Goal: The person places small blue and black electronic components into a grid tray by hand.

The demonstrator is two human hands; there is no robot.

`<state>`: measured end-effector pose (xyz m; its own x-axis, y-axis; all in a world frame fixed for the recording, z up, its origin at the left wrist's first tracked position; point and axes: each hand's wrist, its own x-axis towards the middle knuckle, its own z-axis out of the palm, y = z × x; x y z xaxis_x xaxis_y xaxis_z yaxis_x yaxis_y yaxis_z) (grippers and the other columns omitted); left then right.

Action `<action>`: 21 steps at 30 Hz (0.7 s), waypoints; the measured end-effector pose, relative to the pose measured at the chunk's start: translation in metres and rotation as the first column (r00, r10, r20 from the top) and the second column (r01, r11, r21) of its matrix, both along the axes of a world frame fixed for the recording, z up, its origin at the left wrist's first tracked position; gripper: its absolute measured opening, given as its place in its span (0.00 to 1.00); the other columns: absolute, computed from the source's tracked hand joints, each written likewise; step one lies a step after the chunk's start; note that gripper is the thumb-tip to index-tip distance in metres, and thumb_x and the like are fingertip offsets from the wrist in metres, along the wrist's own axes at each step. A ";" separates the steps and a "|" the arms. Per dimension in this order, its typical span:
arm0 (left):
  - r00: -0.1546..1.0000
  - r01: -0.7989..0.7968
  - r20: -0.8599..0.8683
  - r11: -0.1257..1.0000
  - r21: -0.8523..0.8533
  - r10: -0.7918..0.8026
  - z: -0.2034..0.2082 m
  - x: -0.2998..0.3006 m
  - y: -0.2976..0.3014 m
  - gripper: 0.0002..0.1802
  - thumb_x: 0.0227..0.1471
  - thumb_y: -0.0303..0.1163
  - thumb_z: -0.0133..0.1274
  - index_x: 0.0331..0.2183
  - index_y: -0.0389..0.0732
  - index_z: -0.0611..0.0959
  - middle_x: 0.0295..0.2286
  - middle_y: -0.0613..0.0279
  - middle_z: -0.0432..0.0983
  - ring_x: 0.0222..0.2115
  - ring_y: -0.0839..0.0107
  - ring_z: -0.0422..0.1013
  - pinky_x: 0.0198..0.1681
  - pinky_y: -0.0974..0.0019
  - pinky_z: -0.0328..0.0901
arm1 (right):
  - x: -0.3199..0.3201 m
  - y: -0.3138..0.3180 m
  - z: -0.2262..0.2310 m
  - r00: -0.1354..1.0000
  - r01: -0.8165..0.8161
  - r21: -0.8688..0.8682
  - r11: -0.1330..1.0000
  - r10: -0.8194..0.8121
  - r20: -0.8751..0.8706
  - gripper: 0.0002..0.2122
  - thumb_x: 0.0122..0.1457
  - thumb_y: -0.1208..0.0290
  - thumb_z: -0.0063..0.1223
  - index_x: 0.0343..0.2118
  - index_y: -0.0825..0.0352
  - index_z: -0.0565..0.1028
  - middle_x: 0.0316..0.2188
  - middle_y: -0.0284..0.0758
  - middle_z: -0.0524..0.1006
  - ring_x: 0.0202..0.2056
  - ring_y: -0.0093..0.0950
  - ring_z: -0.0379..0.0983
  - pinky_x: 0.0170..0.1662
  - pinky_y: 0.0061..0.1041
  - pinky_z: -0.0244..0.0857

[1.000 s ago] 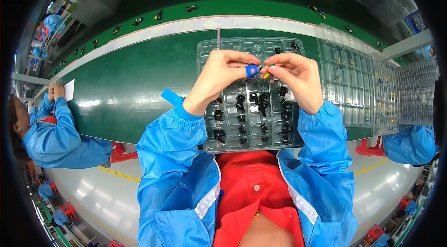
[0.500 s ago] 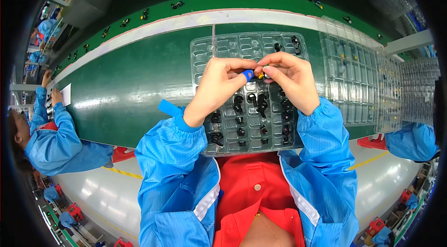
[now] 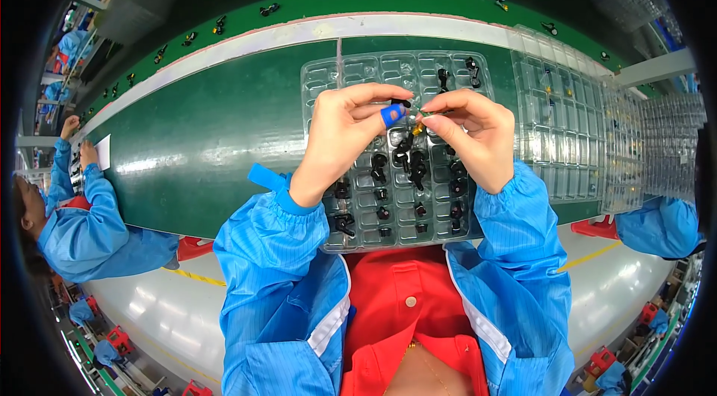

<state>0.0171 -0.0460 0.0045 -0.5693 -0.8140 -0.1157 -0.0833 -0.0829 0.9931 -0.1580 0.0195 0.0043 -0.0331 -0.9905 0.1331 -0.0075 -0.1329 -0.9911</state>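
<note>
Above a clear plastic compartment tray [image 3: 317,71], my left hand [image 3: 347,123] pinches a small black part [image 3: 402,103] between thumb and fingers; a blue wrap covers one of its digits. Close by on the right, my right hand [image 3: 472,131] grips a tiny green-and-gold piece [image 3: 419,125], perhaps a small circuit with a flexible strip. A narrow gap separates the fingertips of both hands. Under them, several black curved parts [image 3: 417,170] lie in the tray's compartments, the middle ones bunched together. My fingers partly hide what they hold.
Beyond a white rail [image 3: 299,28] runs a green belt [image 3: 321,1] carrying several small black and gold parts. Stacked clear trays [image 3: 560,127] stand on the right. At the left, a co-worker [image 3: 82,224] sits by the green table [image 3: 202,142] near a white sheet [image 3: 104,152].
My hands have drawn slightly apart, so the black part and the green-and-gold piece now show separately. Parts on the belt have shifted left.
</note>
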 end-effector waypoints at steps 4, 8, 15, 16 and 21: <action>0.998 -0.022 -0.067 0.999 -0.030 0.020 0.003 -0.004 0.000 0.15 0.48 0.26 0.50 0.40 0.32 0.74 0.34 0.60 0.74 0.35 0.75 0.70 0.33 0.75 0.67 | 0.001 0.002 0.003 1.000 -0.002 -0.041 0.999 0.002 0.012 0.07 0.46 0.85 0.53 0.31 0.76 0.72 0.31 0.39 0.74 0.34 0.25 0.72 0.40 0.22 0.67; 0.986 -0.038 -0.163 0.998 -0.048 0.030 0.001 -0.008 0.004 0.16 0.50 0.26 0.47 0.42 0.32 0.72 0.39 0.57 0.70 0.37 0.73 0.68 0.36 0.73 0.67 | 0.003 0.002 0.000 1.000 0.010 -0.063 0.998 -0.009 0.017 0.08 0.46 0.86 0.53 0.31 0.76 0.72 0.30 0.39 0.74 0.34 0.25 0.72 0.39 0.22 0.67; 0.990 0.016 -0.133 0.986 -0.163 -0.038 -0.003 -0.009 0.007 0.19 0.49 0.21 0.47 0.45 0.34 0.71 0.39 0.56 0.69 0.38 0.71 0.69 0.40 0.71 0.66 | 0.003 0.003 -0.001 0.997 0.074 -0.056 0.996 -0.074 -0.012 0.07 0.46 0.86 0.54 0.29 0.74 0.73 0.29 0.39 0.75 0.32 0.25 0.73 0.37 0.20 0.68; 0.990 0.015 -0.133 0.986 -0.163 -0.037 -0.003 -0.009 0.007 0.19 0.49 0.21 0.47 0.45 0.34 0.71 0.39 0.56 0.69 0.38 0.71 0.69 0.40 0.71 0.66 | 0.003 0.003 -0.002 0.995 0.096 -0.080 0.992 -0.097 -0.004 0.06 0.45 0.86 0.54 0.28 0.74 0.73 0.29 0.39 0.75 0.32 0.25 0.73 0.36 0.21 0.68; 0.992 -0.050 -0.118 0.991 -0.126 0.035 -0.004 -0.012 0.013 0.23 0.46 0.17 0.48 0.47 0.38 0.70 0.34 0.55 0.74 0.37 0.70 0.71 0.41 0.70 0.67 | 0.004 -0.002 -0.005 0.976 0.047 -0.273 0.961 -0.102 -0.193 0.06 0.42 0.86 0.56 0.25 0.74 0.74 0.26 0.39 0.76 0.31 0.28 0.73 0.34 0.22 0.68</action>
